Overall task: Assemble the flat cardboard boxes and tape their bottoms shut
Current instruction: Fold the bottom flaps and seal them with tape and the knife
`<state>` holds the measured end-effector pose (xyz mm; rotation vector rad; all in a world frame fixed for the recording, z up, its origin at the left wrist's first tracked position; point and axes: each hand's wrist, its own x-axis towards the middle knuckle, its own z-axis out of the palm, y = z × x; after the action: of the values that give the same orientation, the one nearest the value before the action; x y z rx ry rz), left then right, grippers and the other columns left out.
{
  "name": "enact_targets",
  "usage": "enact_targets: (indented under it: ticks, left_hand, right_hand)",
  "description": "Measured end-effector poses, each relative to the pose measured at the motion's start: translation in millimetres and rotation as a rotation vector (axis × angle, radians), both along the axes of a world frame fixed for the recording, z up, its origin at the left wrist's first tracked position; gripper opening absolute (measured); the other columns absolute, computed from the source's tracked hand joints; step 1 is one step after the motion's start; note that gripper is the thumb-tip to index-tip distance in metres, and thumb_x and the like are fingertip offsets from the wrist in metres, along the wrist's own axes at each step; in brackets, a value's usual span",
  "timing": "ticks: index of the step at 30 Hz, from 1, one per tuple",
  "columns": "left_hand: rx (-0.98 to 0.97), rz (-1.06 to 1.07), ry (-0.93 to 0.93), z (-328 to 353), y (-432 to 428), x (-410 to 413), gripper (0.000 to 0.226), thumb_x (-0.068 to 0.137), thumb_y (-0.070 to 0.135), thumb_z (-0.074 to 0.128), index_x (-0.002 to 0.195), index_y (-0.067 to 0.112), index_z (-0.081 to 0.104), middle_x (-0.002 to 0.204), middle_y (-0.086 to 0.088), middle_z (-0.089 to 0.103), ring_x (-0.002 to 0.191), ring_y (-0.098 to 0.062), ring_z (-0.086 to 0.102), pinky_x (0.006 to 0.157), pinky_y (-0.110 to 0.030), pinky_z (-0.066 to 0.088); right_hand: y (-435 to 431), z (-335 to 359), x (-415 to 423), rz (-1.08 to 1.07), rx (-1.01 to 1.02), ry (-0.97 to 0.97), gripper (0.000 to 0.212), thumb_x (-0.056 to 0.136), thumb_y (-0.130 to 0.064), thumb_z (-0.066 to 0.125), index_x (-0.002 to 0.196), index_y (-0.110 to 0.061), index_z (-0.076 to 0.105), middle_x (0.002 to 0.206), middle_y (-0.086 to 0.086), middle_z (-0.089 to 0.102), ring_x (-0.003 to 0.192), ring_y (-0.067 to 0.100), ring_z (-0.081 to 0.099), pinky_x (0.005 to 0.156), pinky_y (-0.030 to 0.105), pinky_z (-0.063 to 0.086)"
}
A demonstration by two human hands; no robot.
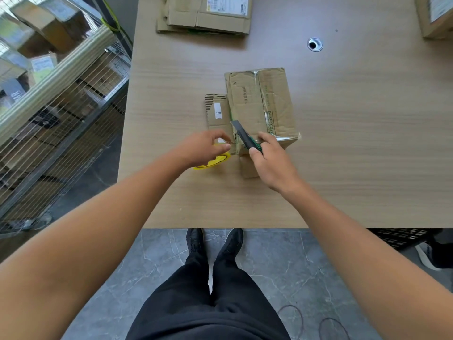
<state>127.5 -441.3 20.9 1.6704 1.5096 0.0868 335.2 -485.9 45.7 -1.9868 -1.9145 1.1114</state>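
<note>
Black trousers (208, 303) and dark shoes (195, 239) stood on grey floor tiles (269, 266), on the near side of the box (259, 106). Both bare forearms reached toward that box across the desk (367, 168).

Left of the box's near corner, the left hand (204, 147) had its grip curled over a yellow tape roll (220, 159) that lay on the desk, fingers bent round its top edge. At the box's near edge, the right hand (269, 160) had its grip clamped on a knife (241, 134), a dark body with a green slider, its tip angled away and leftward over the box's near left edge.

That box sat on the desk with its closed flaps up and shiny clear tape running along their seam and over the near edge. One loose flap (217, 111) bearing a small white label stuck out flat from its left side.

Beyond the box to the right, a round cable hole (315, 44) pierced the desk. Farther beyond lay a stack of flat cartons (203, 13), and far right of the box another carton (436, 15) was partly in view. Well left of the box, off the desk, stood a wire cage (61, 119) filled with parcels.
</note>
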Motion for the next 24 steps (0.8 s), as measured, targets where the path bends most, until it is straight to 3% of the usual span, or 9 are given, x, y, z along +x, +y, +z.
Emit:
enact_targets:
  ticks: [3, 7, 9, 12, 15, 17, 19, 22, 24]
  left_hand:
    - [0.097, -0.066, 0.138, 2, 7, 4, 0.021, 0.095, 0.045, 0.059, 0.11, 0.032, 0.067, 0.105, -0.003, 0.067, 0.063, -0.006, 0.052, 0.074, -0.033, 0.048]
    - [0.125, -0.043, 0.194, 3, 8, 4, 0.026, 0.091, 0.046, 0.065, 0.109, 0.028, 0.072, 0.115, -0.007, 0.067, 0.104, -0.024, 0.062, 0.088, -0.039, 0.052]
    - [0.098, 0.013, 0.161, 4, 5, 0, 0.028, 0.088, 0.05, 0.068, 0.107, 0.029, 0.073, 0.11, -0.002, 0.067, 0.097, -0.021, 0.064, 0.086, -0.037, 0.053]
    - [0.011, 0.073, -0.001, 4, 2, -10, 0.025, 0.086, 0.053, 0.07, 0.101, 0.034, 0.073, 0.107, 0.002, 0.066, 0.067, -0.006, 0.057, 0.073, -0.03, 0.049]
    - [0.038, 0.052, -0.142, 4, -3, -15, 0.02, 0.09, 0.044, 0.071, 0.102, 0.029, 0.073, 0.108, 0.003, 0.064, 0.085, -0.012, 0.063, 0.072, -0.031, 0.047]
    - [0.099, 0.064, -0.139, 3, -5, -14, 0.02, 0.089, 0.04, 0.072, 0.102, 0.025, 0.074, 0.108, 0.003, 0.063, 0.1, -0.017, 0.062, 0.079, -0.034, 0.049]
    - [0.172, 0.113, -0.096, 1, -7, -10, 0.014, 0.087, 0.039, 0.074, 0.095, 0.028, 0.071, 0.107, 0.001, 0.065, 0.102, -0.016, 0.061, 0.088, -0.035, 0.049]
    - [0.235, 0.176, -0.047, 1, -10, -3, 0.009, 0.086, 0.04, 0.072, 0.088, 0.034, 0.066, 0.108, 0.004, 0.064, 0.102, -0.015, 0.06, 0.089, -0.036, 0.049]
    - [0.255, 0.182, -0.021, 2, -12, -1, 0.009, 0.087, 0.041, 0.07, 0.088, 0.035, 0.064, 0.109, 0.006, 0.062, 0.101, -0.014, 0.059, 0.085, -0.034, 0.048]
  right_hand:
    - [6, 8, 2, 0.023, -0.065, -0.013, 0.048, 0.105, -0.031, 0.042, 0.138, 0.001, 0.055, 0.168, -0.005, 0.023, 0.152, 0.012, 0.023, 0.112, 0.024, 0.022]
    - [5, 11, 2, 0.128, -0.17, -0.077, 0.043, 0.106, -0.029, 0.041, 0.116, 0.005, 0.066, 0.17, -0.005, 0.005, 0.155, 0.007, 0.003, 0.115, 0.025, 0.018]
    - [2, 13, 0, 0.104, -0.186, -0.061, 0.041, 0.106, -0.028, 0.041, 0.106, 0.003, 0.067, 0.17, -0.006, 0.004, 0.155, 0.005, 0.001, 0.116, 0.026, 0.017]
    - [1, 17, 0, 0.105, -0.191, -0.06, 0.038, 0.106, -0.028, 0.041, 0.096, -0.001, 0.067, 0.17, -0.007, 0.003, 0.155, 0.005, 0.001, 0.116, 0.029, 0.02]
    - [1, 18, 0, 0.138, -0.207, -0.079, 0.04, 0.106, -0.029, 0.04, 0.105, 0.001, 0.066, 0.17, -0.005, -0.001, 0.155, 0.005, -0.002, 0.114, 0.027, 0.02]
    - [0, 19, 0, 0.164, -0.216, -0.09, 0.037, 0.107, -0.029, 0.04, 0.099, -0.001, 0.063, 0.17, -0.002, -0.003, 0.155, 0.006, -0.004, 0.116, 0.027, 0.018]
    - [0, 19, -1, 0.187, -0.223, -0.105, 0.039, 0.107, -0.03, 0.039, 0.099, 0.0, 0.063, 0.17, 0.001, -0.006, 0.156, 0.008, -0.006, 0.119, 0.028, 0.014]
    - [1, 17, -2, 0.187, -0.226, -0.121, 0.044, 0.108, -0.03, 0.037, 0.103, 0.004, 0.064, 0.17, 0.003, -0.007, 0.156, 0.01, -0.008, 0.121, 0.029, 0.012]
    - [2, 16, -3, 0.198, -0.221, -0.14, 0.043, 0.108, -0.03, 0.037, 0.086, -0.002, 0.06, 0.17, 0.004, -0.007, 0.156, 0.01, -0.008, 0.12, 0.029, 0.012]
